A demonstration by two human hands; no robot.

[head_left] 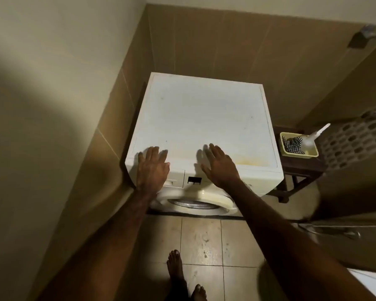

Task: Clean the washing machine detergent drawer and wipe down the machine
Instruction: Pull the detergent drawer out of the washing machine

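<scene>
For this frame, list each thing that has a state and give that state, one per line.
Washing machine: top bare, yellowish stain near its front right corner.
Detergent drawer: pushed in, partly hidden by the left hand.
Door: looks closed.
Left hand: open, fingers spread, empty, over the front edge.
Right hand: open, empty, over the top.
Yellow tub: on a dark stool, holding a checkered cloth and a white bottle.

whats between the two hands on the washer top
In the head view, only bare white washer top lies between the left hand and right hand.
</scene>
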